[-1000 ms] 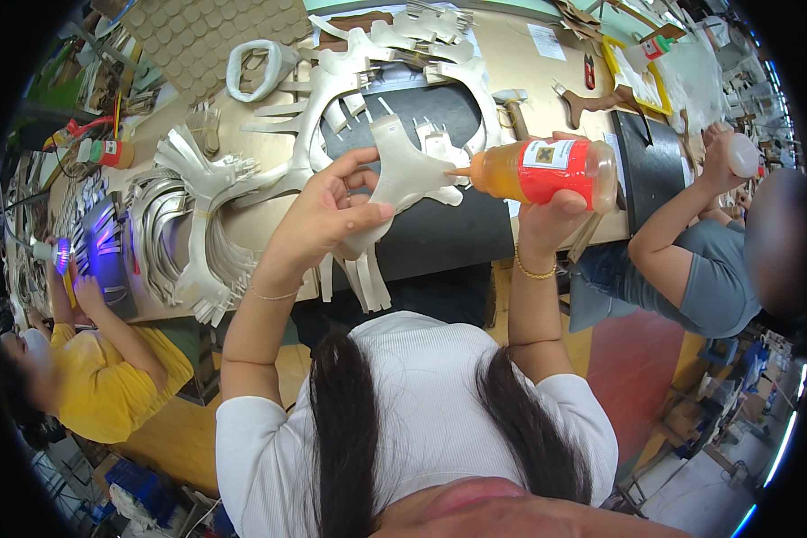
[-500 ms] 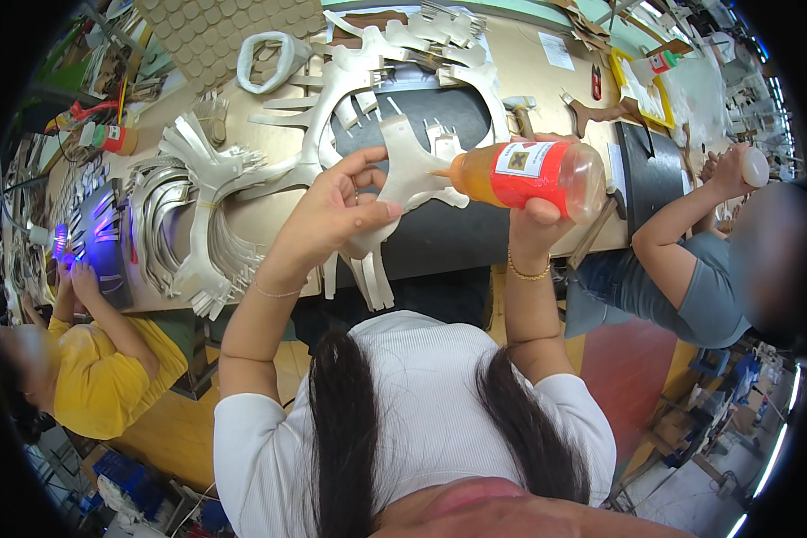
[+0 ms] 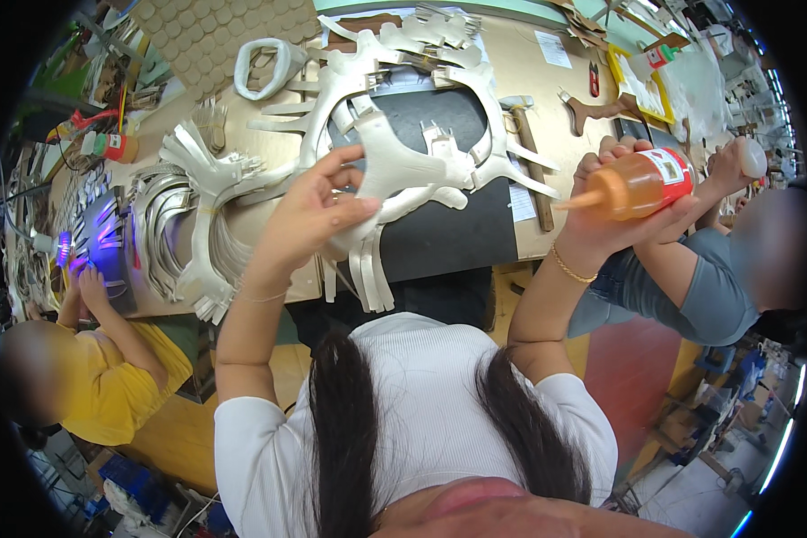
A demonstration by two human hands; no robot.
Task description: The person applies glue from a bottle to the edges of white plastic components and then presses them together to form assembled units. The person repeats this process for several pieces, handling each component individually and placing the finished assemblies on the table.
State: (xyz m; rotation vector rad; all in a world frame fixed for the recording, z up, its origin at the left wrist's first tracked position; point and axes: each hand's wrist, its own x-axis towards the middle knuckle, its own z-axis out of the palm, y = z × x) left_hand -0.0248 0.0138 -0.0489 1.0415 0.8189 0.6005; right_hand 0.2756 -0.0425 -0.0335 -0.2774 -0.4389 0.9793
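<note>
My left hand (image 3: 318, 215) pinches a pale metallic leather-like cut piece (image 3: 403, 169) by its left edge, thumb toward me, and holds it above the black mat (image 3: 475, 233). Several similar strap pieces (image 3: 332, 85) with slit ends lie on and behind the mat. In my right hand (image 3: 611, 235) is a squeeze bottle (image 3: 637, 186) of amber liquid, probably glue, with a red and white label. It is tipped on its side, its orange nozzle pointing left, well apart from the held piece.
Bundled pale straps (image 3: 208, 193) lie to the left, near a white-rimmed bag (image 3: 278, 72). A hammer (image 3: 531, 161), red-handled snips (image 3: 594, 79) and a yellow tray (image 3: 665, 100) are at the right. One person in yellow (image 3: 121, 377) sits left, another in blue-grey (image 3: 713, 291) right.
My right hand has drawn the bottle away to the right, and its nozzle no longer touches the pale piece. My left hand keeps its grip, shifted slightly left.
</note>
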